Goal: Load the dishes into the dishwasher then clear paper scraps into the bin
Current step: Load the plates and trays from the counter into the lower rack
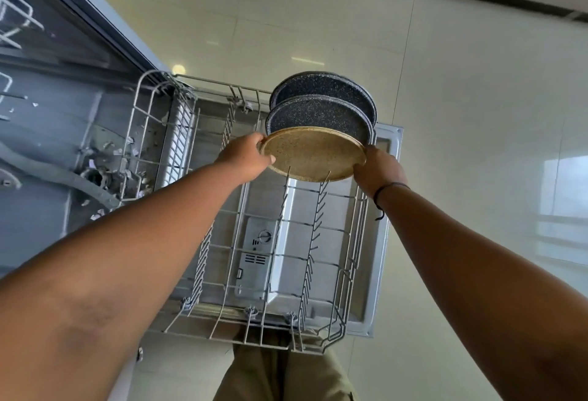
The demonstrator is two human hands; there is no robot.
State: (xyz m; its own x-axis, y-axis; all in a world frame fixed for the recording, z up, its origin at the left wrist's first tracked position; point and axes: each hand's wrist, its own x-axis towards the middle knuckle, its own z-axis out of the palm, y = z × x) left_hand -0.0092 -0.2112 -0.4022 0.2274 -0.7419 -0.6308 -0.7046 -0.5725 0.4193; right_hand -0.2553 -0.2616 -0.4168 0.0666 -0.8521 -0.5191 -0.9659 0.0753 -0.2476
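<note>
pale floor tiles all round, and over them the dishwasher (63, 133) stands open with its lower rack (254, 273) pulled right out. two dark speckled plates (321, 104) stand upright in the rack's far end, so loading looks well under way. now the tan plate (313, 157) goes in just in front of them, its lower edge down among the prongs; left hand (243, 157) grips its left rim, right hand (378, 171) grips the right rim. most of the rack is bare wire. paper scraps (108, 162) lie in the tub floor, left of the rack, so the clearing part looks untouched. no bin in sight.
</note>
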